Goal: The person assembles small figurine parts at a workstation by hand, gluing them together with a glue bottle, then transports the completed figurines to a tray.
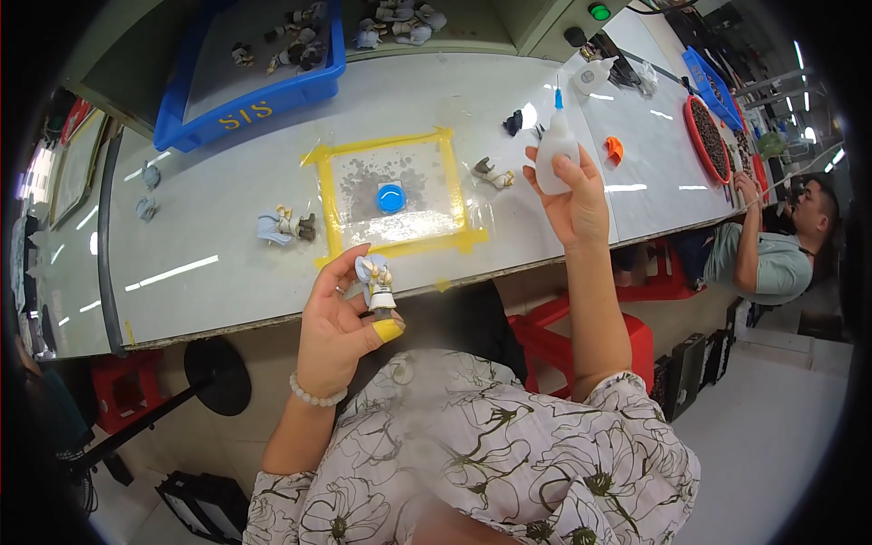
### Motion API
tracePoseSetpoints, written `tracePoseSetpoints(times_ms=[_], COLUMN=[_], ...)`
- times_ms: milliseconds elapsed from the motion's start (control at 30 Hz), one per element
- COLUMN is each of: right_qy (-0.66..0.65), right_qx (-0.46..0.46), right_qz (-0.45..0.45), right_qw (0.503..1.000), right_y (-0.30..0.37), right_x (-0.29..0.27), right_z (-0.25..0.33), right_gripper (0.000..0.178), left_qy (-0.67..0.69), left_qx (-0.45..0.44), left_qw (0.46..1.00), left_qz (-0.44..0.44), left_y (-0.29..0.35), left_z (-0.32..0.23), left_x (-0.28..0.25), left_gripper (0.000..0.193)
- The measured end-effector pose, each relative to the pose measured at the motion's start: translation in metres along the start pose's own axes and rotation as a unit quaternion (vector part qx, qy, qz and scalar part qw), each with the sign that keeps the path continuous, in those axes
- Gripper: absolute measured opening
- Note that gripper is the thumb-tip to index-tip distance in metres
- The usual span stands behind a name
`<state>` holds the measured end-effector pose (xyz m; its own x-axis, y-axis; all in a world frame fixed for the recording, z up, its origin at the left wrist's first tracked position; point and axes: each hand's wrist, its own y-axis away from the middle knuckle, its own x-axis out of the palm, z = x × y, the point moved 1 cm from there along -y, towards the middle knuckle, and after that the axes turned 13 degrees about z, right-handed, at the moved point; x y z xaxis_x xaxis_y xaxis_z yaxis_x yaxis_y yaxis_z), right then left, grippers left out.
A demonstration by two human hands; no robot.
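Observation:
My left hand (334, 313), with a yellow cover on its thumb, grips a small figurine (381, 289) with pale blue hair and white clothes. It is upright near the table's front edge. In my right hand (581, 200) is a white squeeze bottle (558, 159) with a blue needle tip pointing up. Between the hands lies a yellow-taped square (322, 195) with a round blue cap (391, 198) on its spotted middle. A similar figurine (289, 225) lies left of the square. A headless-looking figure body (493, 173) lies to its right.
A blue bin (250, 118) of figure parts stands at the back left. More figurines (400, 23) sit on the shelf. Nearby are a dark piece (513, 123), an orange piece (614, 150) and a second white bottle (592, 75). At far right a person (767, 245) works near a red basket (707, 141).

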<state>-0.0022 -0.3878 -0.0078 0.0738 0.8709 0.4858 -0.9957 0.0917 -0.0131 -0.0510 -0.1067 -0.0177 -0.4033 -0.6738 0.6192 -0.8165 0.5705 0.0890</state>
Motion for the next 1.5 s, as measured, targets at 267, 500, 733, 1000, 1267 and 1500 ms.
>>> tracePoseSetpoints(times_ms=[267, 500, 733, 1000, 1267, 1500], right_qy=[0.169, 0.311, 0.383, 0.428, 0.438, 0.448], right_qx=[-0.022, -0.027, -0.089, -0.069, -0.023, -0.113], right_qz=[0.042, 0.023, 0.010, 0.375, 0.400, 0.309], right_qw=[0.984, 0.950, 0.919, 0.820, 0.805, 0.831], right_y=[-0.055, -0.065, -0.036, 0.059, 0.077, 0.088], right_x=[-0.004, -0.006, 0.002, 0.067, 0.073, 0.066], right_z=[-0.011, -0.018, -0.008, -0.016, -0.041, -0.055], right_gripper=[0.031, 0.029, 0.044, 0.055, 0.049, 0.046], left_qy=[0.029, 0.055, 0.095, 0.126, 0.024, -0.073], left_qx=[-0.013, -0.010, -0.033, -0.100, -0.188, -0.132], left_qw=[0.999, 0.998, 0.993, 0.978, 0.974, 0.988], left_qz=[-0.015, 0.035, 0.069, 0.136, 0.121, 0.031], left_y=[0.002, 0.003, 0.007, 0.008, 0.015, 0.019], left_z=[-0.001, -0.002, -0.004, 0.003, 0.003, 0.007], left_x=[0.007, 0.007, 0.008, 0.001, 0.011, 0.018], left_gripper=[0.077, 0.080, 0.081, 0.061, 0.055, 0.048])
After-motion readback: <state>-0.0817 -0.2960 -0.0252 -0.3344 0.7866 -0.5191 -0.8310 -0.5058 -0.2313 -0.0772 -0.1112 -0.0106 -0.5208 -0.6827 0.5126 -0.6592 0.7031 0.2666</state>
